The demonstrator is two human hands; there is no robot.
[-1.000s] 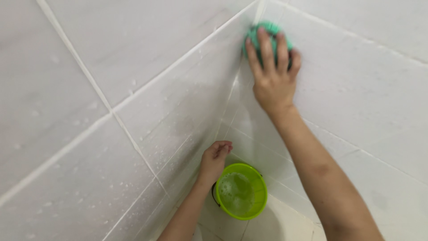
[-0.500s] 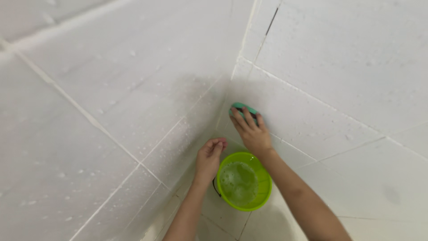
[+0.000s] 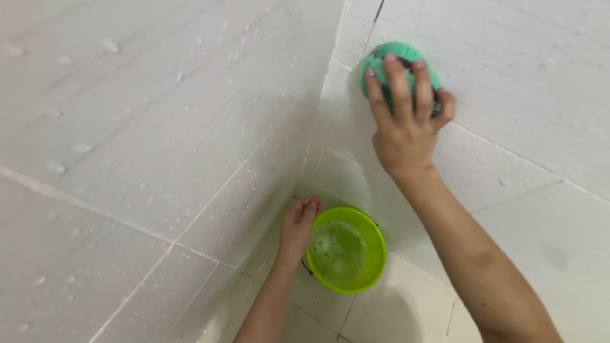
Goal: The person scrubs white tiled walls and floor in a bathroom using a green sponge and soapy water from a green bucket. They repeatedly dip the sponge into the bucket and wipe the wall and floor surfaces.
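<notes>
Right hand (image 3: 406,124): pressed flat against the right wall, fingers spread over a green scrubber and curled on its edges, so the hand is clamped on it; the arm runs down to the lower right of the view.
Scrubber (image 3: 399,63): round, teal green, lying against the right wall (image 3: 521,82) just right of the corner and well above the bucket; most of it is covered by the fingers, only its upper rim and sides show.
Left hand (image 3: 300,222): low in the corner, just left of the bucket and touching or nearly touching its rim; fingers curled in together, with nothing visible inside them. Whether it grips the bucket's handle cannot be told.
Bucket (image 3: 375,254): small, lime green, standing on the floor (image 3: 394,311) at the foot of the corner, directly below the scrubber; foamy water fills its bottom and a dark handle shows at its left side.
Left wall (image 3: 159,127): large white tiles with pale joints, dotted with drops and flecks of foam, meeting the right wall in a corner line that runs down to the bucket.
Right wall: the same white tiles, wet and speckled around the scrubber.
</notes>
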